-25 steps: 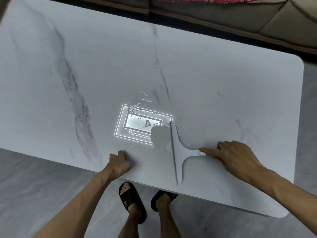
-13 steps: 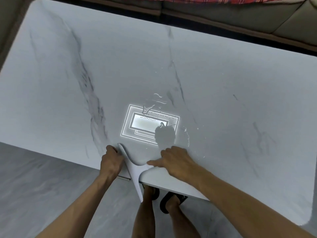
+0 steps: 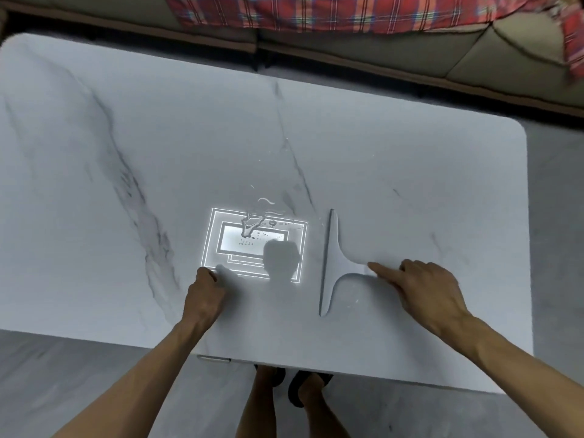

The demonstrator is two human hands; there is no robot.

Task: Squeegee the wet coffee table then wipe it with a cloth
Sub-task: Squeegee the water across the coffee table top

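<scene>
Water (image 3: 252,224) lies in a small puddle with scattered droplets on the marble counter (image 3: 410,159), pooled over the bright reflection of a ceiling light (image 3: 218,245) near the middle of the top; nothing here is a container, so the wet simply sits on the bare slab. To the right of that puddle the pale squeegee (image 3: 330,263) lies flat, its long blade running away from the person and its handle pointing right. The right hand (image 3: 426,289) grips that handle, index finger stretched along it toward the blade. The left hand (image 3: 202,298) is curled loosely with its fingertips pressed on the counter at the near-left corner of the reflection, holding nothing. Half a second ago the squeegee was at the near edge, close beside the left hand, its blade tip hanging over the rim; now it is back out on the slab, right of the puddle and well apart from that hand. The person's head shadow covers part of the reflection. Feet in dark sandals (image 3: 303,390) are half hidden under the counter's near edge. A sofa (image 3: 474,49) with a red plaid cloth (image 3: 316,14) is cut off at the top of the view.
</scene>
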